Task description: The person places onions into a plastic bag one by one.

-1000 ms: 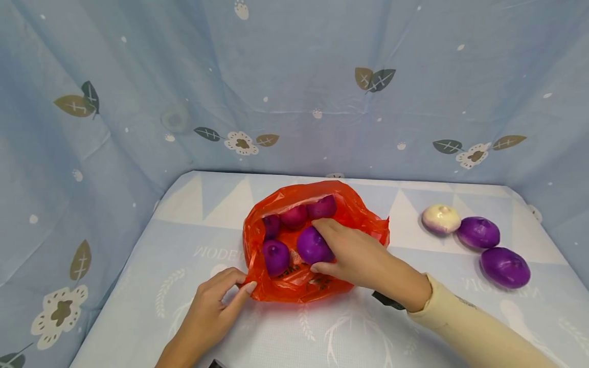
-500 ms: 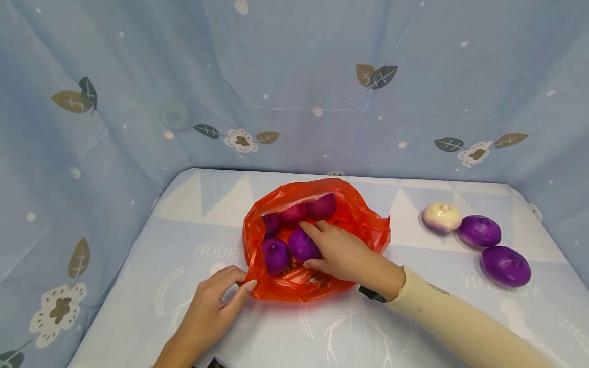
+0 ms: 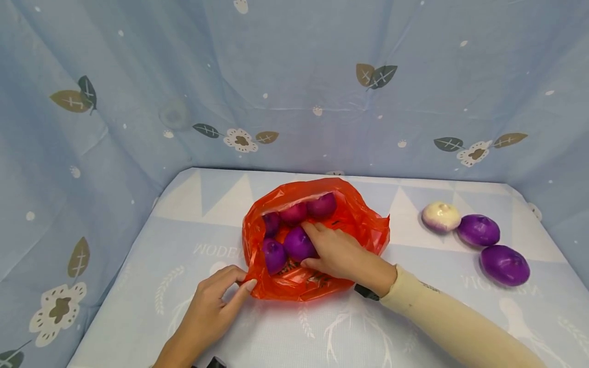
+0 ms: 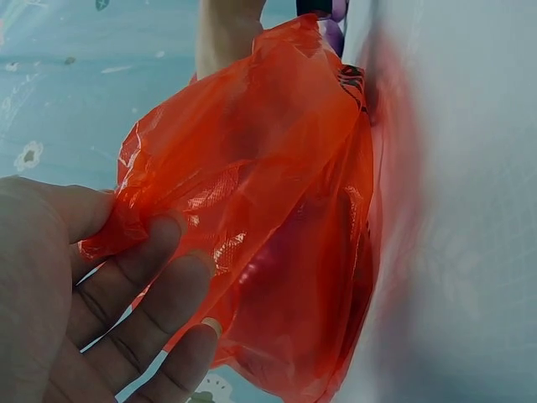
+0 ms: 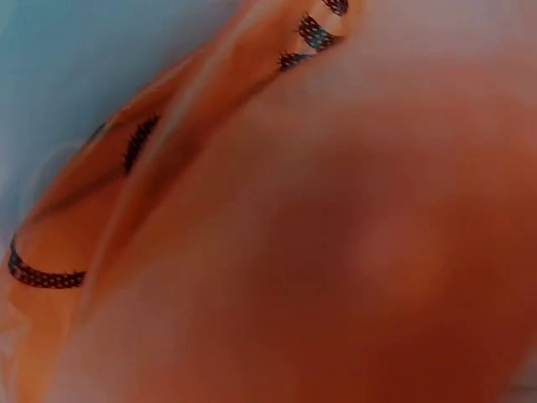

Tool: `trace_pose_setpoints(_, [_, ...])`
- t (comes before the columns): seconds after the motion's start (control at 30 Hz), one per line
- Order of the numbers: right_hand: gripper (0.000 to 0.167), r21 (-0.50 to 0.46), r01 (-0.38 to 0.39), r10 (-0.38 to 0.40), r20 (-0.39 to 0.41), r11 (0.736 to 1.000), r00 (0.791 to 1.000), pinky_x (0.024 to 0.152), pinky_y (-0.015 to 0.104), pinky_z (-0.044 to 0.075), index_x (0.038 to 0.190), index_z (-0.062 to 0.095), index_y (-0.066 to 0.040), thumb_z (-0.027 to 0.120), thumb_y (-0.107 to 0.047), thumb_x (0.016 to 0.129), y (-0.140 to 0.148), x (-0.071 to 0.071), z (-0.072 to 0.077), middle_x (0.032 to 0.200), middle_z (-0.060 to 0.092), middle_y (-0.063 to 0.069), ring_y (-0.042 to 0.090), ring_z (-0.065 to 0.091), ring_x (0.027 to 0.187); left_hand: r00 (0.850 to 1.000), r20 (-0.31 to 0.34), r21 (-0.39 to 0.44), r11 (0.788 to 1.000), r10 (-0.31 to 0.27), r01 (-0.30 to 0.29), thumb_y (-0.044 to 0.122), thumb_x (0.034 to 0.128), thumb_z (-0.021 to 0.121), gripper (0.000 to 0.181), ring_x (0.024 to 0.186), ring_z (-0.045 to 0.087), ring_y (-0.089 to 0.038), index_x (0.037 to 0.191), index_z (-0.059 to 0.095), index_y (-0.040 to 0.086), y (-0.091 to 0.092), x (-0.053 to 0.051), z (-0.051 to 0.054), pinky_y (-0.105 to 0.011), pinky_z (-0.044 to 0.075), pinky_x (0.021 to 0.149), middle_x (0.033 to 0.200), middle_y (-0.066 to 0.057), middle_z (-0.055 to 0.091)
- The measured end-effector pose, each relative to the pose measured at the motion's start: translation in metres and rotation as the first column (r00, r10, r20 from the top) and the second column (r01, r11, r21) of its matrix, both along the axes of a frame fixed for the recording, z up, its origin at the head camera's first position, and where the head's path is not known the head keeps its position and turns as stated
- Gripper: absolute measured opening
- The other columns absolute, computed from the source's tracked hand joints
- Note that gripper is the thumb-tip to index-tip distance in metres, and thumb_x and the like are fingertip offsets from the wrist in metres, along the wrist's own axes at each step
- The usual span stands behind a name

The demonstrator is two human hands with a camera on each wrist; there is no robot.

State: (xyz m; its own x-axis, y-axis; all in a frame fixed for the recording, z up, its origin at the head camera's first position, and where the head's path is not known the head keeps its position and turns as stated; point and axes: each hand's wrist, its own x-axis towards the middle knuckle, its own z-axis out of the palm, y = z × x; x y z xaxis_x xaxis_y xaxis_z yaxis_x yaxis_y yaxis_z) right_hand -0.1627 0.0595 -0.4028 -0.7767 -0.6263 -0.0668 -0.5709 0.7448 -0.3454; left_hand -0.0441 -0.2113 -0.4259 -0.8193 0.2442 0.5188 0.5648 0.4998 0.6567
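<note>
A red plastic bag [image 3: 363, 214] lies with its mouth spread on the table, several purple onions inside. My left hand [image 3: 209, 309] pinches the bag's near left rim between thumb and fingers; the left wrist view shows the bag's thin film [image 4: 252, 168] stretched from that pinch. Inside the bag my right hand [image 3: 338, 253] grips a purple onion [image 3: 298, 244], thumb on its near side and fingers on its far side. That onion sits against another onion [image 3: 274, 256] at the left. Blurred red film [image 5: 336, 252] fills most of the right wrist view.
On the right of the table [image 3: 442, 317] lie a white onion [image 3: 440, 216] and two purple onions, one [image 3: 478, 230] beside it and one [image 3: 504, 265] nearer. A blue patterned curtain [image 3: 294, 92] hangs behind and to the left.
My right hand has moved left and slightly down inside the bag, bringing the gripped onion up to the one at the left. The left hand keeps its pinch in place.
</note>
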Motion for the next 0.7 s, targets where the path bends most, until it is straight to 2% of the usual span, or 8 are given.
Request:
trace_pose_setpoints(0.3, [0.082,0.054,0.019,-0.016,-0.056,0.998,0.998,0.084,0.053,0.059,0.149,0.049,-0.008,0.086,-0.044,0.086,-0.0049,-0.0003,-0.0008,0.126,0.063,0.016,0.036,0.069,0.101,1.0,0.031,-0.001,1.0,0.001,-0.001,0.002,0.0941,0.077,0.022,0.085,0.062,-0.007,0.097,0.068,0.022,-0.0006,0.0006,0.0008,-0.021,0.052,0.079,0.091,0.013,0.065])
trace_pose_setpoints(0.57, [0.075,0.061,0.057,-0.054,-0.056,0.996,0.997,0.078,0.05,0.06,0.136,0.052,-0.005,0.086,-0.047,0.085,-0.0076,0.0007,0.0,0.116,0.064,0.012,0.032,0.07,0.095,0.999,0.034,-0.001,1.0,0.004,-0.004,0.011,0.0983,0.075,0.011,0.085,0.063,-0.007,0.098,0.069,0.021,-0.0017,0.0008,0.0,-0.021,0.053,0.08,0.092,0.013,0.066])
trace_pose_setpoints(0.7, [0.071,0.078,0.068,-0.061,-0.083,0.995,0.995,0.074,0.049,0.06,0.132,0.054,-0.005,0.085,-0.048,0.086,-0.0083,0.0019,-0.0009,0.112,0.064,0.01,0.03,0.07,0.092,0.999,0.034,0.002,1.0,0.001,-0.001,0.013,0.0991,0.074,0.009,0.085,0.063,-0.007,0.098,0.07,0.021,-0.0011,0.0009,0.0,-0.02,0.053,0.081,0.092,0.013,0.066])
